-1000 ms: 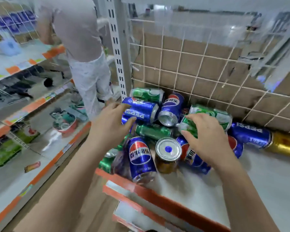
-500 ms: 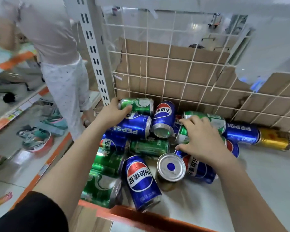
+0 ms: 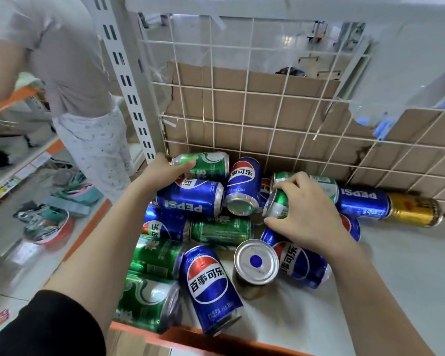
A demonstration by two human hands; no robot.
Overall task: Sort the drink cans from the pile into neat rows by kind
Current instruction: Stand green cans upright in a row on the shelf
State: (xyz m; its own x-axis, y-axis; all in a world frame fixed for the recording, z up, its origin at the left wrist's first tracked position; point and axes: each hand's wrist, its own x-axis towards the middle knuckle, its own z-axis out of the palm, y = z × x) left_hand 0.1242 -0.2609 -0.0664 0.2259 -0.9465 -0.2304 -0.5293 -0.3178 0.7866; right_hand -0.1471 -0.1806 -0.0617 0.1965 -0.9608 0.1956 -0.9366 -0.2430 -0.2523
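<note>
Pulling greens from the pile [image 3: 221,229] on the shelf [image 3: 409,265]: left hand [image 3: 162,173] fingers [image 3: 185,165] curled round the back-corner green can [image 3: 208,163], right hand [image 3: 306,214] gripping the mid-pile green can [image 3: 279,205]; next, probably lifting both clear onto bare shelf.

Your white shelf [image 3: 401,273] carries blue cans [image 3: 211,286] and green cans [image 3: 221,231] heaped sideways beneath your right fingers [image 3: 293,182]; a gold can [image 3: 412,209] lies right of them, and a silver-topped can [image 3: 256,262] stands upright just below.
</note>
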